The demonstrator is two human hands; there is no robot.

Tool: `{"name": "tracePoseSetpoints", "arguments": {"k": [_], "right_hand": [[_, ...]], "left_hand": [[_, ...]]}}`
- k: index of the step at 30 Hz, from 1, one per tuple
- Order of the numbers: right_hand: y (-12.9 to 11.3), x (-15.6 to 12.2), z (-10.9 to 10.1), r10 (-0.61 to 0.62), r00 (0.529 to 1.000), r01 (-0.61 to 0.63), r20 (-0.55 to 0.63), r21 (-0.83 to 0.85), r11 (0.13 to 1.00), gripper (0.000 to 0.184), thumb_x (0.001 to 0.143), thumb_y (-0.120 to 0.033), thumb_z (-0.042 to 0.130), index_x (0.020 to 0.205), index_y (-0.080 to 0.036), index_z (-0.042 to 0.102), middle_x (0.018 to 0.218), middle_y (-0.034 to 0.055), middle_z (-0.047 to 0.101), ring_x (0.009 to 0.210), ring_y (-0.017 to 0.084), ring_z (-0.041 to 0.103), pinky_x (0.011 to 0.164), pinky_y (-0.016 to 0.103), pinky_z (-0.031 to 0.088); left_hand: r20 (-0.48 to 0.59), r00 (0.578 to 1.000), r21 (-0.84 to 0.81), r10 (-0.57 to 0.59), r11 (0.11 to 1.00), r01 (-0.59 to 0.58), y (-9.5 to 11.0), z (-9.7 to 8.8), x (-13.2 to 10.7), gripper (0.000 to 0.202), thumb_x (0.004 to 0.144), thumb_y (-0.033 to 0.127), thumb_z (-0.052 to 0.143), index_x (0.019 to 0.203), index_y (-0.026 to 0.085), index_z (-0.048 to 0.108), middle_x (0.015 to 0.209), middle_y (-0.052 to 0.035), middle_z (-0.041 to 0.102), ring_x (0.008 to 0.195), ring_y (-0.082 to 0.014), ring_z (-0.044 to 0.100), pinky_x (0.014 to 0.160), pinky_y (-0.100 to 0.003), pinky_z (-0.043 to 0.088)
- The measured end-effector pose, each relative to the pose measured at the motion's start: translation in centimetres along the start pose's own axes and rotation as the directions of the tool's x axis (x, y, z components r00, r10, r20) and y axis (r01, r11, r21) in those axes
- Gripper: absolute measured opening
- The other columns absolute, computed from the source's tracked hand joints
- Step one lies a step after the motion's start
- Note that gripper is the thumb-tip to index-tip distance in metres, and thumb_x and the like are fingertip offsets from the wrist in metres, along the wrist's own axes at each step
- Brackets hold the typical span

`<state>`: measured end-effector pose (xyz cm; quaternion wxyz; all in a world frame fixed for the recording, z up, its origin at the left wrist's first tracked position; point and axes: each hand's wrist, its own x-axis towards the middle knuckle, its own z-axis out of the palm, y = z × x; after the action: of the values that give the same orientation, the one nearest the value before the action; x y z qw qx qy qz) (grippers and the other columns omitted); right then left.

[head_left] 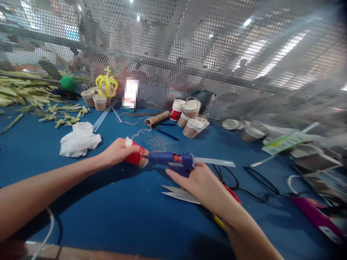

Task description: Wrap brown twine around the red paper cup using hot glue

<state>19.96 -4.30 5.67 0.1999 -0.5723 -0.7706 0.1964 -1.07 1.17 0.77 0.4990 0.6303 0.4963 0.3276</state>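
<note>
Two hands meet over the blue counter (pixel 121 213). The left hand (pixel 119 151) wraps around a red paper cup (pixel 136 156) lying on its side, its white rim end partly hidden by the fingers. The right hand (pixel 199 182) grips a blue glue gun (pixel 173 160) — handle covered, nozzle at the cup's brown end. The right edge is too blurred to read.

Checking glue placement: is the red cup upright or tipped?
Tipped: the small red paper cup lies sideways in the left hand, base toward the blue glue gun.
</note>
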Motion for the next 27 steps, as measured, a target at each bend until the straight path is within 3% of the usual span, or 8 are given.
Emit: {"name": "tracePoseSetpoints", "arguments": {"k": [12,19,27], "right_hand": [[0.22,-0.02,0.13,-0.059,0.998,0.059,0.007,-0.082,0.995,0.026,0.076,-0.03,0.048,0.052,-0.021,0.048,0.035,-0.0065,0.042,0.038,0.011,0.042,0.046,0.023,0.037],[-0.07,-0.12,-0.11,-0.008,1.0,0.009,0.01,-0.084,0.996,0.024,0.075,-0.032,0.049,0.055,-0.021,0.052,0.032,-0.0069,0.04,0.035,0.012,0.043,0.045,0.024,0.036],[-0.04,0.16,-0.41,0.089,0.996,-0.089,0.002,-0.067,0.994,0.036,0.075,-0.034,0.05,0.042,-0.021,0.041,0.032,-0.005,0.043,0.033,0.009,0.042,0.04,0.023,0.035]], "left_hand": [[0.008,1.0,0.005,-0.003,1.0,0.003,0.27,0.1,-0.05,0.03,0.068,0.035,0.049,0.069,0.01,0.065,0.054,-0.0014,0.057,0.048,-0.0105,0.045,0.043,-0.021,0.029],[0.062,0.996,0.011,0.06,0.998,-0.061,0.18,0.02,-0.1,0.032,0.071,0.037,0.049,0.075,0.01,0.066,0.056,0.0005,0.056,0.049,-0.0089,0.041,0.046,-0.02,0.029],[0.085,0.989,0.093,0.118,0.988,-0.126,0.26,-0.07,-0.46,0.035,0.072,0.039,0.048,0.071,0.009,0.065,0.052,0.0006,0.052,0.049,-0.0098,0.041,0.045,-0.021,0.029]]}}
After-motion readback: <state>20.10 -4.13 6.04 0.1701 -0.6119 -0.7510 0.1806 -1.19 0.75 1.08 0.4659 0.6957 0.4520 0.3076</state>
